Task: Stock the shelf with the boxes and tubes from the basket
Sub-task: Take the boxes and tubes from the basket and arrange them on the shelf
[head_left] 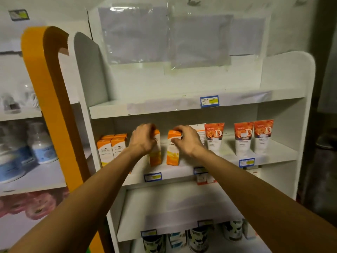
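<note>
Boxes are what both hands are busy with. The left hand point(141, 140) is wrapped round the top of one orange box point(155, 152). The right hand point(186, 140) pinches the top of a second orange box point(172, 152). Both boxes stand up tall on the middle shelf point(182, 170), long side up and down, right under the fingers. There is a small gap between the two boxes.

Just left of the left hand stand more orange boxes point(111, 148), packed close together. I think the held boxes should slide that way to join the row. The left hand is nearer to that group, so its box would go first. It leans a little, so it needs to be set straight.

Just right of the right hand is a white box point(199, 132), mostly hidden behind the hand. Further right stand three tubes point(253, 136) with red rose tops and white bottoms, caps down. One is near the hand and two are a bit apart from it.

The boxes look like thin card with flat sides and sharp corners. They should slide easily on the smooth white shelf but could tip over, because they are tall and narrow. The tubes look soft and shiny.

The basket is not in view, so I cannot tell how much is left.
</note>
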`<state>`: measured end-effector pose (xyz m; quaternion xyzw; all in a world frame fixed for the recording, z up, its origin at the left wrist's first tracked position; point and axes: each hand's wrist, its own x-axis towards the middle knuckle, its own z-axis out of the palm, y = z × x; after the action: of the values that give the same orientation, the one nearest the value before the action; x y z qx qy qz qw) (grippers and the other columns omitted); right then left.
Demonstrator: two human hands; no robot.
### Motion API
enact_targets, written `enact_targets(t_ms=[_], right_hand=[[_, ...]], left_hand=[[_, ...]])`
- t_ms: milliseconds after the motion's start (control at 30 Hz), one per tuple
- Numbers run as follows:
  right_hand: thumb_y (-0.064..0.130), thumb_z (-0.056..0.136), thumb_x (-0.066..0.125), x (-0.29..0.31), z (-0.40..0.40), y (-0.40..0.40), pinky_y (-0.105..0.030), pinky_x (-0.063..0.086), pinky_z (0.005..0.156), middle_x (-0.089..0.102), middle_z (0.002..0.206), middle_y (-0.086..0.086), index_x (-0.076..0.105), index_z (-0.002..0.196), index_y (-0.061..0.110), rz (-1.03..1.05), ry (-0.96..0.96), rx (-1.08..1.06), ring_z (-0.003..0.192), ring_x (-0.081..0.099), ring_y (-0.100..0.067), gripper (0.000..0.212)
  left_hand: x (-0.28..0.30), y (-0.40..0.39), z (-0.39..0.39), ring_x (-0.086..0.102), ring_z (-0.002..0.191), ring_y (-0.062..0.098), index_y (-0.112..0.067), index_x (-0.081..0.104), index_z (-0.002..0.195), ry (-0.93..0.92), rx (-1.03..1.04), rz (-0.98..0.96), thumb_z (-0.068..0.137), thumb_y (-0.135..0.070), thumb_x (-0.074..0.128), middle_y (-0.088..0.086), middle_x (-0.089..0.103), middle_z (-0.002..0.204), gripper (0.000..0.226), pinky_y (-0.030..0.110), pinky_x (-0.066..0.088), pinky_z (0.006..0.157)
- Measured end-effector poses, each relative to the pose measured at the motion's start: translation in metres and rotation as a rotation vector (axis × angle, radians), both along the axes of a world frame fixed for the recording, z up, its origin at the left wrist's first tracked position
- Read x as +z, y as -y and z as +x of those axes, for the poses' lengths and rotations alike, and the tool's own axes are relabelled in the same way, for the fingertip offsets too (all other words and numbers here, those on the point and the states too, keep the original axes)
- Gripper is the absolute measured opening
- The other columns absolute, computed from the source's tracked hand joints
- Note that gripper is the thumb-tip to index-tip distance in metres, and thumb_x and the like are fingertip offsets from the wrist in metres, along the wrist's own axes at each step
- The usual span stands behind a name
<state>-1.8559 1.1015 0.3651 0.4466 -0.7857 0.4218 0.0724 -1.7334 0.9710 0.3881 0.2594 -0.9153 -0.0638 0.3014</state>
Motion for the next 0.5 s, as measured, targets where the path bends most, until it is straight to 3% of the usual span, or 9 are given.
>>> enact_targets(t_ms=[333, 500], right_hand=[[0.028, 0.093, 0.065, -0.013, -0.021, 0.053, -0.048, 0.045, 0.106, 0.046, 0.144, -0.011, 0.049, 0.141, 0.022, 0.042, -0.005, 0.027, 0.131, 0.047, -0.031, 0.052], [0.017, 0.094, 0.064, -0.020, -0.016, 0.052, -0.038, 0.041, 0.107, 0.033, 0.154, -0.007, 0.030, 0.153, 0.022, 0.105, -0.066, 0.020, 0.136, 0.042, -0.029, 0.069]], left_hand=[[-0.013, 0.036, -0.014, 0.056, 0.114, 0.028, -0.016, 0.051, 0.134, 0.064, 0.009, -0.018, 0.089, -0.010, 0.066, 0.010, 0.055, 0.130, 0.048, 0.038, 0.050, 0.094], [-0.019, 0.038, -0.013, 0.052, 0.123, 0.028, -0.017, 0.042, 0.144, 0.135, 0.047, -0.100, 0.090, -0.021, 0.067, 0.010, 0.049, 0.141, 0.059, 0.040, 0.049, 0.101]])
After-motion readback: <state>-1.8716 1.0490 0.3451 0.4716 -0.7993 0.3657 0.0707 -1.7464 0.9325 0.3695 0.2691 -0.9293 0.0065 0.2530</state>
